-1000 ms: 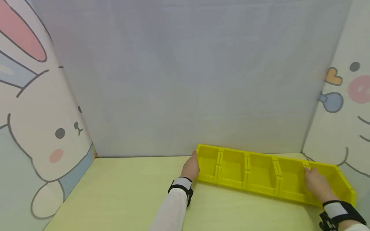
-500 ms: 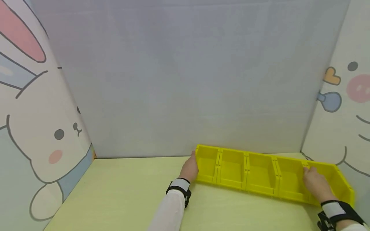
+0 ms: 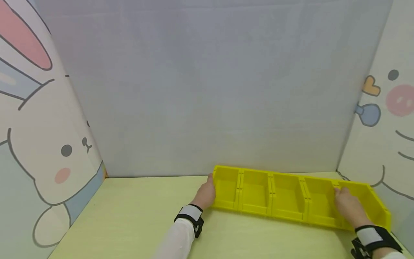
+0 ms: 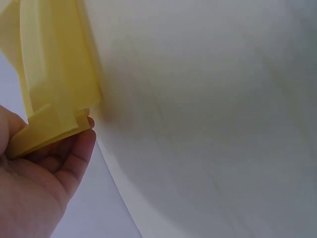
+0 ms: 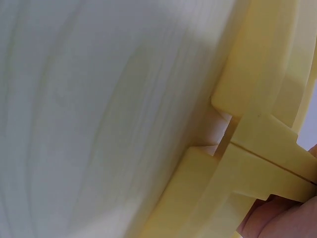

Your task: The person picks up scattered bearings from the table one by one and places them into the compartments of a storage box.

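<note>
A long row of joined yellow bins (image 3: 286, 214) lies on the pale green table (image 3: 136, 216) near the back wall, open tops up and nothing inside them. My left hand (image 3: 205, 192) holds the row's left end, thumb at the top rim. In the left wrist view the bin corner (image 4: 54, 64) sits against the fingers of that hand (image 4: 39, 183). My right hand (image 3: 349, 207) grips the divider between the two rightmost bins, fingers hooked over it. The right wrist view shows the bin joint (image 5: 267, 139) with fingertips (image 5: 282, 218) under the rim.
A grey back panel (image 3: 207, 90) stands right behind the bins. Cartoon side panels close in the left (image 3: 42, 144) and right (image 3: 391, 126); the row's right end lies close to the right one. Both wrists wear black-and-white bands.
The row of bins has slid a little to the left across the table, with both hands staying on it.
</note>
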Tool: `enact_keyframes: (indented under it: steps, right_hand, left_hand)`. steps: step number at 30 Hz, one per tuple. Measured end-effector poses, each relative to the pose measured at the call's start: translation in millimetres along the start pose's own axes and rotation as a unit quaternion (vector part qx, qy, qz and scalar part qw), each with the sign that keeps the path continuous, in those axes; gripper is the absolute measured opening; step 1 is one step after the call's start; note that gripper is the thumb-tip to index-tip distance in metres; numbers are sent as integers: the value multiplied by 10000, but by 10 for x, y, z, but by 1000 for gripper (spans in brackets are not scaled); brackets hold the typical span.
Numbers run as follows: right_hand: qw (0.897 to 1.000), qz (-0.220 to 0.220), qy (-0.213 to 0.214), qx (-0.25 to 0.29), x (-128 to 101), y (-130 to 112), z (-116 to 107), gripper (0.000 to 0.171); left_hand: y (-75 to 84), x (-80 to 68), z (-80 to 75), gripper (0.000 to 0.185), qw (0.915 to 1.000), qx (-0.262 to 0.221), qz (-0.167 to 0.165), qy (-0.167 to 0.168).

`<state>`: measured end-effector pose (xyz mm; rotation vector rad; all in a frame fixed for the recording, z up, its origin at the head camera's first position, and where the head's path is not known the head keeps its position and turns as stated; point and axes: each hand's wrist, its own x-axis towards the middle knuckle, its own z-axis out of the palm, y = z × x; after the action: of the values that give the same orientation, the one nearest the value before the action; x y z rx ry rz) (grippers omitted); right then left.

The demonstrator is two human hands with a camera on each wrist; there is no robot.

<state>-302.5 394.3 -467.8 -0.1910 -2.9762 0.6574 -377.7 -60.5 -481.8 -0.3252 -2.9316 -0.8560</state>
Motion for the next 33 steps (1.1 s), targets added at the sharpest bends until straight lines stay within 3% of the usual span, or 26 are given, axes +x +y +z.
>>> enact_keyframes:
  steps: [9,14,22,33]
  right_hand:
    - [10000,-63,-2,68,-25,-114,43,57]
    - [9996,56,-211,201,-48,-205,67,60]
    - [9990,-417,163,-3,-98,-305,191,49]
    - [9987,-486,150,103,-114,-554,319,47]
  left_hand:
    - [-102,-151,-133,51,9993,-242,-26,-301]
    - [-141,-296,-243,50,9990,-238,51,-373]
    - [-259,-493,-339,53,9983,-169,-18,-560]
    - [-487,-719,-538,54,9991,-2,271,-340]
